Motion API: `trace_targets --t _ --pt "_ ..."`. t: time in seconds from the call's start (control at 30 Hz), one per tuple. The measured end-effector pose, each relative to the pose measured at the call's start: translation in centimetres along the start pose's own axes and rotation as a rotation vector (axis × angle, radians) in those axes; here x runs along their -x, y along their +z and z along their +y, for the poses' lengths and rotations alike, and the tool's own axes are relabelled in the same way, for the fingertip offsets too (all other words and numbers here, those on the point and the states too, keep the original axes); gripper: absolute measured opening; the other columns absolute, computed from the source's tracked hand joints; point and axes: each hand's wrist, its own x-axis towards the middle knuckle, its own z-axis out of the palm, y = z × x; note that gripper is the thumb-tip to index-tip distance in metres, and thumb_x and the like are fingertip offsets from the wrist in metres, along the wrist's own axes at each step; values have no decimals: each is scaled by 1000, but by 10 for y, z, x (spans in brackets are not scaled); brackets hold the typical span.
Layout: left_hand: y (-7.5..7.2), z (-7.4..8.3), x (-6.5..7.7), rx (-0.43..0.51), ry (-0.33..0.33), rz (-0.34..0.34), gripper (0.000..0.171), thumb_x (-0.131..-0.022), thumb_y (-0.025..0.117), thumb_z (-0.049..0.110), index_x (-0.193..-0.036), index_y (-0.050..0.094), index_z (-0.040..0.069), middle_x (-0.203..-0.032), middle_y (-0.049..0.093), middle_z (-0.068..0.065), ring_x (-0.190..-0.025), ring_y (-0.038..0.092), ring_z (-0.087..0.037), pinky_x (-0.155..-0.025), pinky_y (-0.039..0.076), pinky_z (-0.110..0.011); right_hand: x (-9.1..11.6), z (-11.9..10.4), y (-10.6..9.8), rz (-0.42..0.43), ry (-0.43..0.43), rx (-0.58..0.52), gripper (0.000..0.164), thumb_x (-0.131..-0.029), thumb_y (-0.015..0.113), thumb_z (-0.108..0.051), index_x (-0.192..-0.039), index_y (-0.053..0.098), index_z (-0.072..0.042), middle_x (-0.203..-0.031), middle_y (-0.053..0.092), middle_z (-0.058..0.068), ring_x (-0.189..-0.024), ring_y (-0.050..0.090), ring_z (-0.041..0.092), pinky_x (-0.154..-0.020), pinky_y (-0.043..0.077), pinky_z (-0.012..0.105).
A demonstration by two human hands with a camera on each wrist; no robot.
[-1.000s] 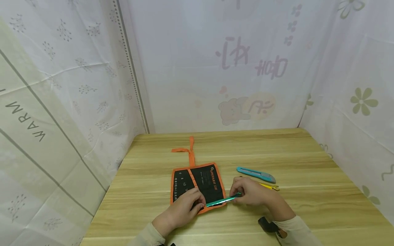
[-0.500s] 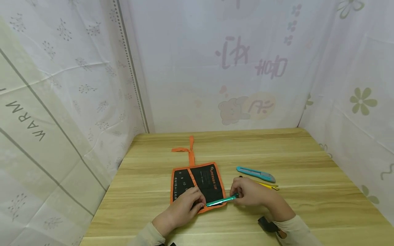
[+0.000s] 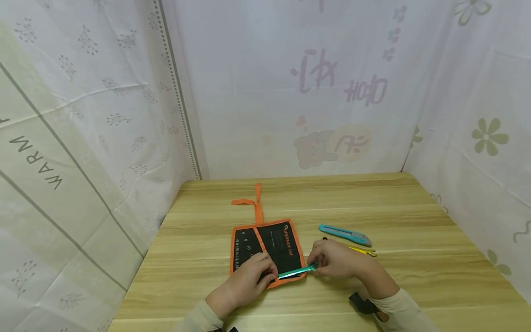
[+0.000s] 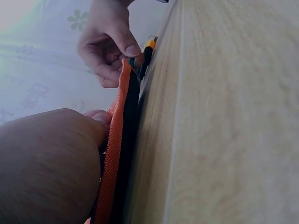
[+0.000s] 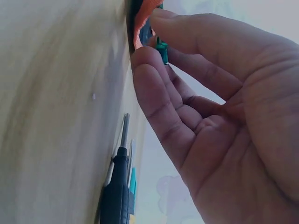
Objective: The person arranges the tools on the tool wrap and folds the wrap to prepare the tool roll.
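A black tool pouch (image 3: 282, 246) with orange edging lies on the table, sizes printed on its left part. My left hand (image 3: 253, 276) pinches its orange near edge (image 4: 114, 154), which stands up off the table in the left wrist view. Thumb and fingers of my right hand (image 3: 338, 259) pinch the right end of a shiny green wrench (image 3: 296, 272). The wrench lies across the pouch's near right part, its left end hidden at my left fingertips. In the right wrist view, the green wrench end (image 5: 161, 50) shows between thumb and fingers.
Beyond my right hand lie a turquoise utility knife (image 3: 345, 235) and a yellow open-ended wrench (image 3: 365, 251). A black-handled screwdriver (image 5: 116, 186) lies beside them. Orange ties (image 3: 258, 207) stretch from the pouch's far edge. Printed curtains (image 3: 249, 92) surround the wooden table (image 3: 199, 240).
My right hand has shifted slightly left with the green wrench, and less of the wrench shows between the hands. The left hand and pouch stay nearly still.
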Motion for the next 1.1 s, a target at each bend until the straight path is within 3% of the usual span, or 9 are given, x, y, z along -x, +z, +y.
trace_targets --t 0.57,1.1 --pt "1 -1 -1 6 -7 13 7 -103 71 25 -102 66 30 -99 54 20 -88 49 1 -77 49 -18 -11 -5 6 -12 -40 30 22 -90 80 -6 -105 80 -22 -94 61 -14 -81 62 6 -69 55 23" --pt "-1 1 0 28 -17 12 8 -102 71 24 -102 66 30 -99 55 20 -89 51 2 -78 50 -19 -20 -18 8 -46 -56 97 26 -89 82 -2 -111 81 -15 -96 61 -14 -82 60 -1 -73 54 23"
